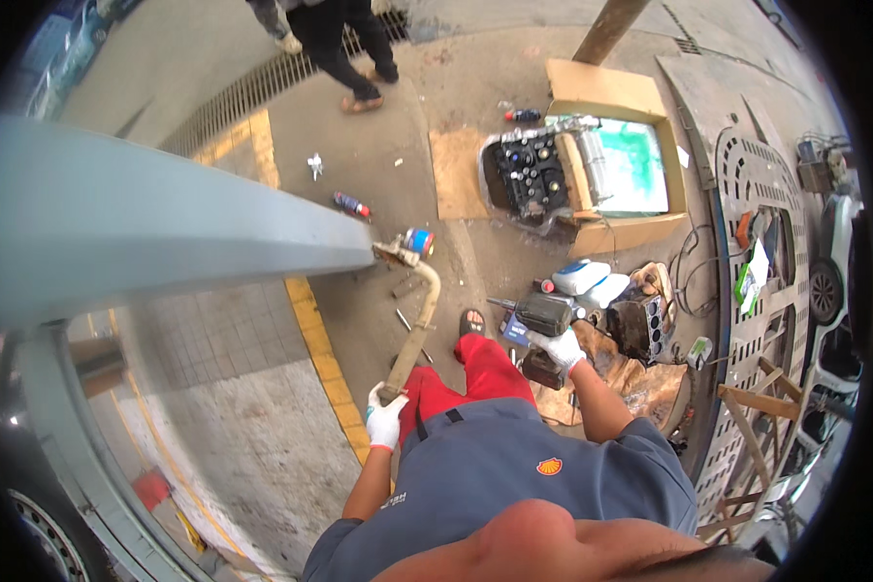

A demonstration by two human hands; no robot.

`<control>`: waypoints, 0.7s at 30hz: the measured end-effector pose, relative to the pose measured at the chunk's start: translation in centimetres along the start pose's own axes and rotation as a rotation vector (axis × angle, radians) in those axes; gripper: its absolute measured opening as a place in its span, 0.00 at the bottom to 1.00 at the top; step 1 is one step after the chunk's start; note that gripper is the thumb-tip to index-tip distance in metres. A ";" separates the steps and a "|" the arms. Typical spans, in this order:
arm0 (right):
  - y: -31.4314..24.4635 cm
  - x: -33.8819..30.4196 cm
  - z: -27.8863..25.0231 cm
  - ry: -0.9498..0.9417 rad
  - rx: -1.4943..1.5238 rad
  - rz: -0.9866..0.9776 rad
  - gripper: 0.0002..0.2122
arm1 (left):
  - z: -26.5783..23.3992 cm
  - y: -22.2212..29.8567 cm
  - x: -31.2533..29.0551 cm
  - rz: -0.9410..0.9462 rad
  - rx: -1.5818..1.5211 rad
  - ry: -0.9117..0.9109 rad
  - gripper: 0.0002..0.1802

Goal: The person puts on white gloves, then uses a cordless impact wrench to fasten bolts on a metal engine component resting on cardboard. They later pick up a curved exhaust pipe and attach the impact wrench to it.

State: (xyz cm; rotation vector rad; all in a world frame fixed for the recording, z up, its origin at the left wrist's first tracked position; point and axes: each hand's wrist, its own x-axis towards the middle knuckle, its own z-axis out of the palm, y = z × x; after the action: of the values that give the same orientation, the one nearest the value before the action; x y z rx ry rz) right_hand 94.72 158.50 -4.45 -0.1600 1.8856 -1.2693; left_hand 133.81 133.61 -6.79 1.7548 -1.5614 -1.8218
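My left hand [383, 419], in a white glove, is closed around the lower end of a bent metal pipe [419, 335]. The pipe rises away from me and curves left at its top, where a rusty flange shows. A white glove also covers my right hand [559, 351]. It grips the handle of a dark cordless impact wrench [543, 314], whose long shaft points left and whose battery hangs nearest me. Behind the pipe's far end is a blue and red can [419, 242]. Close to the wrench are white jugs [584, 276] and a blue box [514, 328].
A grey post [184, 223] juts in from the left. An engine [529, 175] sits beside an open cardboard box [679, 175]. An engine block [640, 325] rests at right on stained cardboard. Spray cans [352, 204] and metal rods lie about. Another person [330, 39] is at the far left.
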 end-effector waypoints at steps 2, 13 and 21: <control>-5.4 -1.6 -0.3 0.052 0.026 -0.104 0.23 | 2.9 8.7 -0.6 -0.120 -0.021 -0.078 0.39; -21.8 -13.0 3.4 0.096 0.050 -0.590 0.22 | 4.3 30.6 -3.4 0.470 -0.239 -0.300 0.37; -28.1 -18.3 12.0 0.165 -0.316 -1.150 0.23 | 1.1 38.0 -4.6 0.817 -0.376 -0.375 0.42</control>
State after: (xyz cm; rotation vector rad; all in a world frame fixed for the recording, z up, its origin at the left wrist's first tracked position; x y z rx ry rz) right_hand 105.53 146.03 27.08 -1.5112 2.1714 -1.6821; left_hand 114.82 120.84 23.87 0.4951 -1.5679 -1.8526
